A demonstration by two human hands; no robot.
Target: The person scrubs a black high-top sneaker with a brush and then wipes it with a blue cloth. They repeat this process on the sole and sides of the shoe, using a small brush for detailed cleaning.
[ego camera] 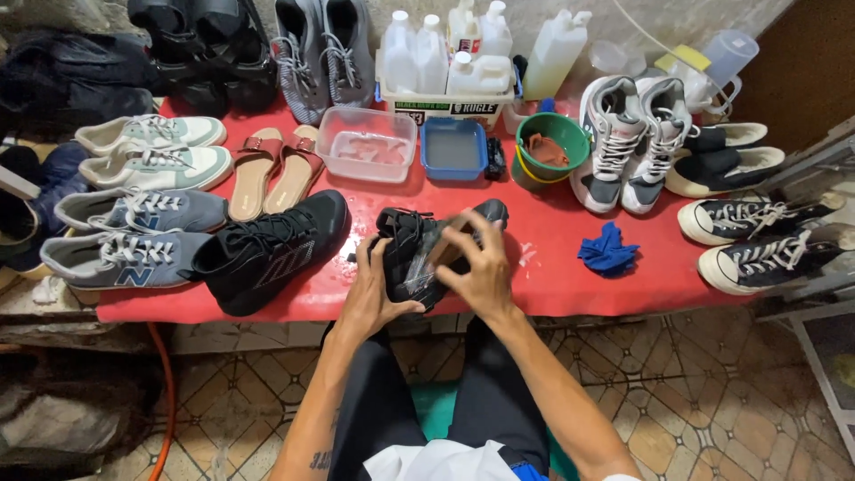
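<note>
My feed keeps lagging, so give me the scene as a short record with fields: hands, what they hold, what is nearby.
left hand: left hand grips the side of the black shoe
right hand: right hand presses on top of the same shoe; what is under it is blurred
surface: red table
left of the shoe: second black shoe, lying alone
right of the shoe: blue cloth
behind: clear tub, blue tray, green bucket

The right hand (476, 267) was motion-blurred and hid the middle of the black lace-up sneaker (419, 245); whatever its fingers gripped could not be told.
</note>
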